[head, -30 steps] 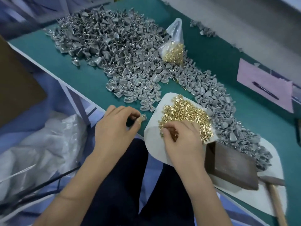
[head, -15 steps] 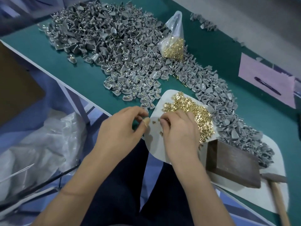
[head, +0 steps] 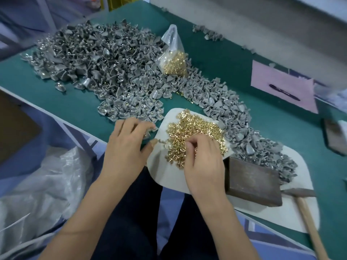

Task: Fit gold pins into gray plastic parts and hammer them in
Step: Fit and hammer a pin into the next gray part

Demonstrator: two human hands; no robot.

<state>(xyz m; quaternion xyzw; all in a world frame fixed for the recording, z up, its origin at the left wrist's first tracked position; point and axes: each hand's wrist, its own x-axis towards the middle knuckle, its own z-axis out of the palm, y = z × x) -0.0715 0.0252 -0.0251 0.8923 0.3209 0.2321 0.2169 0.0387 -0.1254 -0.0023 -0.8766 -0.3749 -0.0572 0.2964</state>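
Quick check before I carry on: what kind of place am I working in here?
Most likely a small factory assembly bench. A green work table carries a huge heap of identical gray plastic parts, loose gold pins on a white mat, and a hammer beside a block.

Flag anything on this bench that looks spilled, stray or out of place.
A few loose gold pins lie on the green table top among the gray plastic parts, apart from the main gold pin heap on the white mat. A small cluster of gray parts sits apart at the table's far edge.
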